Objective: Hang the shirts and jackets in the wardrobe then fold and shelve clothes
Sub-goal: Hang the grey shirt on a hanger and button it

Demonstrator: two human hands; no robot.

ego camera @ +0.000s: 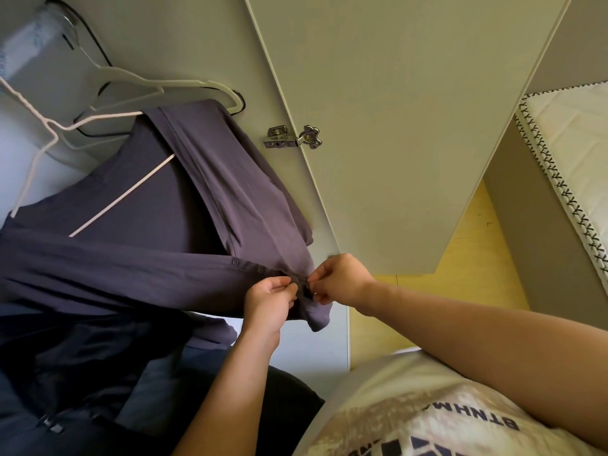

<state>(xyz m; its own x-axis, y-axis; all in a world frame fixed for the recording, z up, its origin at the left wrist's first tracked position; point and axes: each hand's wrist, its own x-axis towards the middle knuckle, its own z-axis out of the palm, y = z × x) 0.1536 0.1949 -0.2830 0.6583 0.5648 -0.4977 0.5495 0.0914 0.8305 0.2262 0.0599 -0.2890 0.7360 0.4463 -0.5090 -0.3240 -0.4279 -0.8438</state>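
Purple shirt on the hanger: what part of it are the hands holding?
Both the left hand and the right hand pinch the purple shirt at its front button placket, near the lower end.

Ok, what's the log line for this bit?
step: buttoning | left hand: pinches purple-grey shirt | right hand: pinches shirt | shirt: on thin white hanger

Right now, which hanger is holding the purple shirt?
The thin wire hanger, its bar running inside the purple shirt; the thicker white hanger above looks bare.
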